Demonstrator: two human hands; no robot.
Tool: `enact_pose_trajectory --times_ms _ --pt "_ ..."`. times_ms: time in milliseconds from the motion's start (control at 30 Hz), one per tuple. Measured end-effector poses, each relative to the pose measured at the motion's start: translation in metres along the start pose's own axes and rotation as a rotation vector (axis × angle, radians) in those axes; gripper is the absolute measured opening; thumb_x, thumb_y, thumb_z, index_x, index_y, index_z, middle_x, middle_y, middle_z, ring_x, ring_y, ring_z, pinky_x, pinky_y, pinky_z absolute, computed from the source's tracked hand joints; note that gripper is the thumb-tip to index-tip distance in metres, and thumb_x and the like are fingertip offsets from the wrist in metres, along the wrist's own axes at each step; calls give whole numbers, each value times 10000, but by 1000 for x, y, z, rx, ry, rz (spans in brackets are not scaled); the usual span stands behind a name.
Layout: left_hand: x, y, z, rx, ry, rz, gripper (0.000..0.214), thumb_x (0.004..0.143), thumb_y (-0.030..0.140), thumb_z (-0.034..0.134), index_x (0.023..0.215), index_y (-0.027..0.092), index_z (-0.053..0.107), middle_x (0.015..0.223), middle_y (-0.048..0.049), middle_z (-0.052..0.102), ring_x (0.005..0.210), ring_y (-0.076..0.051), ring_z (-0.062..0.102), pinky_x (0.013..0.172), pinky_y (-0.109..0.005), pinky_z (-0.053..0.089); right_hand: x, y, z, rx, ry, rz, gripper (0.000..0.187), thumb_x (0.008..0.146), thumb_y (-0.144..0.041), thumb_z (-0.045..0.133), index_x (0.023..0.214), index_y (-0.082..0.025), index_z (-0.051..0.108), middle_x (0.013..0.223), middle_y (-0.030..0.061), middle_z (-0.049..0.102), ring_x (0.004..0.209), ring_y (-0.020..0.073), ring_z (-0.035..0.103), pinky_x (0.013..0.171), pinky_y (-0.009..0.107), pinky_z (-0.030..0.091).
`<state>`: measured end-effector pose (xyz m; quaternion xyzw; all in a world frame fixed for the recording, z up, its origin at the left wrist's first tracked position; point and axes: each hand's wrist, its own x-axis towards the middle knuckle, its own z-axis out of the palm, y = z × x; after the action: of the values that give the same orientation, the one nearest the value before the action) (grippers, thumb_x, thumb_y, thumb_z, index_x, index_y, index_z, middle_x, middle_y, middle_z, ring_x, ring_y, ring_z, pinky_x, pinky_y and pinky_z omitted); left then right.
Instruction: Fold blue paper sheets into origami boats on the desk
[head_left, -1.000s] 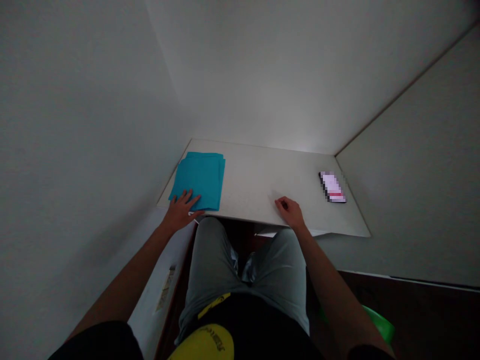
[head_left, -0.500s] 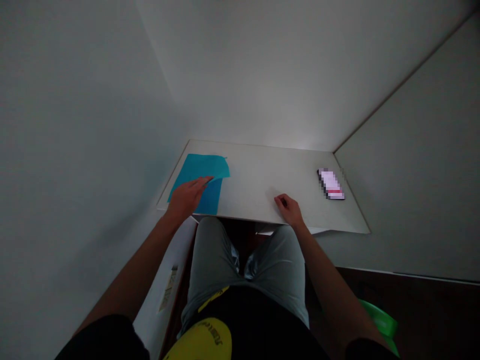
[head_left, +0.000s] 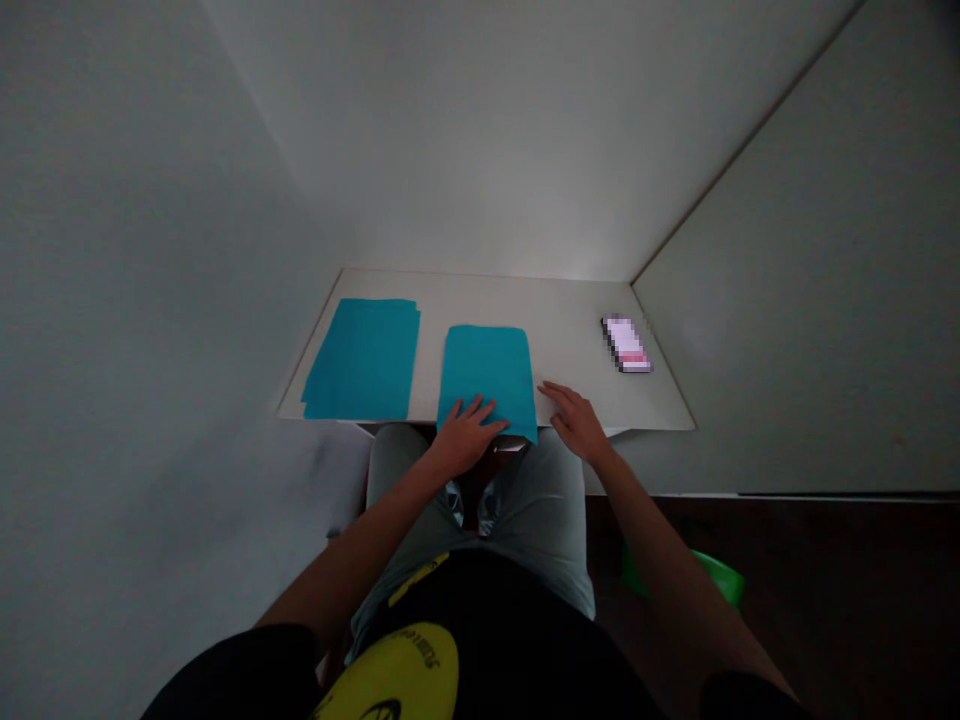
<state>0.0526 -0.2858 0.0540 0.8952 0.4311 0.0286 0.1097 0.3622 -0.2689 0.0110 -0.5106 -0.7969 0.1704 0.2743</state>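
Pressing down on the near end of a teal sheet stack (head_left: 486, 375) with the left hand (head_left: 466, 436), the grip spread open, fingers flat and apart, clamped on nothing. Sitting near the middle of a white bench (head_left: 465, 295), that stack is slightly overhanging the bench's near edge. Resting just beside the stack's right edge, the right hand (head_left: 574, 420) is showing an equally open grip, with no clear contact with the sheets from this view.

Lying toward the bench's left end, well apart from both hands, a wider teal stack (head_left: 364, 358) is fanning out a little at its near left corner. Sitting near the bench's right end, a smartphone (head_left: 625, 344) is showing a pixelated screen. Showing below the near edge, grey trousers (head_left: 540, 500) are covering the knees, with a green plastic object (head_left: 720, 578) lying on the dark floor (head_left: 825, 580) off to the right.

Judging by the layout, two stacks seemingly already set out side by side, the middle one seemingly getting squared by hand, the left one lying untouched.
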Motion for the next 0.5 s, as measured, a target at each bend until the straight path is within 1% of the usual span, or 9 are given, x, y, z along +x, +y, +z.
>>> enact_pose_trajectory --times_ms 67,133,200,267,333,400,433,467,500 --pt "-3 5 -1 -31 2 18 472 1110 240 550 1539 383 683 1667 -99 610 1577 -377 539 1258 -656 469 -7 -2 0 -44 -93 -62 720 917 -230 596 1636 -258 563 1703 131 566 1526 356 570 1241 574 458" --pt "-6 12 -3 -59 9 47 465 1108 231 564 1531 381 686 1631 -84 647 1536 -348 588 1247 -608 489 -9 -7 1 -61 -160 -101 767 916 -275 653 1672 -256 530 1735 137 530 1552 369 551 1244 567 449" --pt "-7 18 -8 -83 20 89 451 1107 220 570 1513 366 699 1578 -82 693 1485 -325 636 1235 -570 499 -8 -13 2 -76 -191 -109 800 916 -316 704 1692 -271 512 1755 134 504 1583 388 517 1248 573 430" --pt "-9 23 -19 -104 21 134 434 1108 213 570 1499 339 712 1470 -93 762 1371 -299 715 1194 -527 530 -3 -21 1 -92 -174 -89 769 915 -342 735 1662 -304 556 1753 115 511 1609 407 477 1250 586 400" --pt "-12 23 -41 -121 9 168 409 1113 222 567 1477 315 730 1325 -95 821 1200 -273 785 1126 -479 571 2 -28 -2 -88 -130 -70 613 939 -354 720 1550 -343 672 1701 82 583 1616 414 463 1246 597 370" --pt "-17 16 -72 -149 20 183 377 1128 280 562 1457 309 743 1228 -86 840 1100 -265 804 1086 -461 589 9 -36 -9 -30 -83 -60 424 982 -368 673 1395 -354 771 1562 64 711 1555 399 539 1242 601 353" --pt "-21 10 -89 -182 65 187 394 1134 346 568 1501 320 710 1236 -86 834 1127 -271 797 1111 -472 579 12 -41 -12 22 -54 -43 353 1006 -389 650 1321 -346 803 1463 67 771 1487 388 603 1233 598 364" --pt "-24 1 -105 -226 160 162 477 1121 446 600 1578 319 641 1306 -102 810 1200 -292 776 1144 -492 563 16 -45 -17 88 -18 -7 313 1029 -426 630 1257 -330 823 1357 74 815 1395 376 666 1211 592 396" --pt "-27 -9 -119 -284 272 113 649 1076 562 656 1660 305 541 1451 -130 746 1315 -325 727 1176 -514 546 20 -49 -21 167 22 48 319 1045 -487 617 1201 -312 834 1259 84 840 1285 366 715 1165 578 450"
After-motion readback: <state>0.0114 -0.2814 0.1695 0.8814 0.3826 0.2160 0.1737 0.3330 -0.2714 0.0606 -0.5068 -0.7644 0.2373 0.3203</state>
